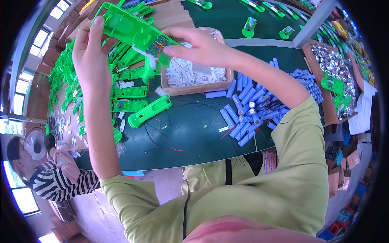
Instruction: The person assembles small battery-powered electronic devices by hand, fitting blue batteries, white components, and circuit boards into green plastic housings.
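Above the far left of the table I hold up a green plastic flashlight shell [129,30], its hollow inside showing. My left hand [91,50] grips its left end, thumb on the rim. At its right end my right hand [198,46] closes around the edge, beside a small circuit board [154,49] with thin red and yellow wires. Part of the right fingers is hidden behind the shell. Below lies another green flashlight shell [150,111], outer side up, on the dark green table [190,141]. Under my right hand stands a box [198,90] of small white parts.
A heap of green shells [67,83] covers the left side. Blue cylindrical battery cells [247,105] lie piled on the right, near a box of shiny silver parts [330,62]. Loose wires [156,135] are on the table. A person in stripes [67,182] sits at left.
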The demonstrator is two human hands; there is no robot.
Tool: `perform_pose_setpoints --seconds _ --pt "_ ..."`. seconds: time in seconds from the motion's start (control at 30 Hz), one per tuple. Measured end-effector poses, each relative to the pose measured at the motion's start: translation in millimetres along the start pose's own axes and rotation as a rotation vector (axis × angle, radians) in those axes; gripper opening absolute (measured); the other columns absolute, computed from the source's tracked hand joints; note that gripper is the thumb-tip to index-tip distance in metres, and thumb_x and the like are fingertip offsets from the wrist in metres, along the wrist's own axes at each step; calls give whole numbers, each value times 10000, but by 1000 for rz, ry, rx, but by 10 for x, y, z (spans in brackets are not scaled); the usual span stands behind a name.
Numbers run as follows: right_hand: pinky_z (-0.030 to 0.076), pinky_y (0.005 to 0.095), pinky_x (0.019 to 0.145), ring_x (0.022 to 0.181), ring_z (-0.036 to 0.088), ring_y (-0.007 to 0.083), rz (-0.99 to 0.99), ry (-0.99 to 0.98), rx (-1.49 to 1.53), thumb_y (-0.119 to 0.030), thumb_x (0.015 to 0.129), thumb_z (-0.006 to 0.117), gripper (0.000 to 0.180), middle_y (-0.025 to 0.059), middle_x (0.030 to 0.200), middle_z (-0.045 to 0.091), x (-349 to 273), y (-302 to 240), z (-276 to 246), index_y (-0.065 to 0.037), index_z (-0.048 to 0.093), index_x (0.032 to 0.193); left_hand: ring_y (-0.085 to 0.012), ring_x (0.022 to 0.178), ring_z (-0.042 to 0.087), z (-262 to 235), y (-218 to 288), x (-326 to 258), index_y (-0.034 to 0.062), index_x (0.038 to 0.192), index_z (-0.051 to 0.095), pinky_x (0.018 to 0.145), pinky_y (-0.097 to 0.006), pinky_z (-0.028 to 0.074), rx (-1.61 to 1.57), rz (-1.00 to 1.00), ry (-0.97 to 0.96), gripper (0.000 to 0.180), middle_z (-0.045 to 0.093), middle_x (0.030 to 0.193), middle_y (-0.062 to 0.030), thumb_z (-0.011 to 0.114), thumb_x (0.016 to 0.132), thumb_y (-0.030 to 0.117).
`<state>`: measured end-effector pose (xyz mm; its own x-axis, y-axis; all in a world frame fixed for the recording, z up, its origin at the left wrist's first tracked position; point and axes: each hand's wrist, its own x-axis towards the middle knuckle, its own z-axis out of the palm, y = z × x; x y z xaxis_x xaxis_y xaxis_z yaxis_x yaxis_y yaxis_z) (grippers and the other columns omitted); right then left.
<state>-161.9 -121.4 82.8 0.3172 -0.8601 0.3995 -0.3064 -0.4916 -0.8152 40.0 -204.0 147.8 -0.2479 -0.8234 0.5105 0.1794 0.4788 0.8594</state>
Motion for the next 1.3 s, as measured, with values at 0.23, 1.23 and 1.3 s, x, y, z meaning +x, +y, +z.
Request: perform_pose_setpoints --seconds 0.23,1.23,1.3 --pt "373 252 901 1007 478 81 33 124 471 -289 909 553 411 21 1107 562 -394 -519 119 -26 506 1221 -256 1155 486 432 -14 -638 -5 1333 339 975 -388 382 -332 -65 -476 539 484 1250 -163 495 924 311" --pt "443 228 790 839 564 104 -26 313 -45 -274 919 516 318 60 892 618 -370 -946 -416 -1 611 1052 -123 934 523 555 -87 -792 -28 1251 416 781 -251 426 -291 42 -423 465 560 1110 -90 601 869 162" --pt "426 218 732 805 537 60 -4 463 48 -336 910 535 339 5 812 607 -431 -1027 -298 -17 643 946 -114 931 518 582 -85 -813 -23 1257 420 804 -252 428 -284 51 -453 465 558 1089 -81 598 870 163"
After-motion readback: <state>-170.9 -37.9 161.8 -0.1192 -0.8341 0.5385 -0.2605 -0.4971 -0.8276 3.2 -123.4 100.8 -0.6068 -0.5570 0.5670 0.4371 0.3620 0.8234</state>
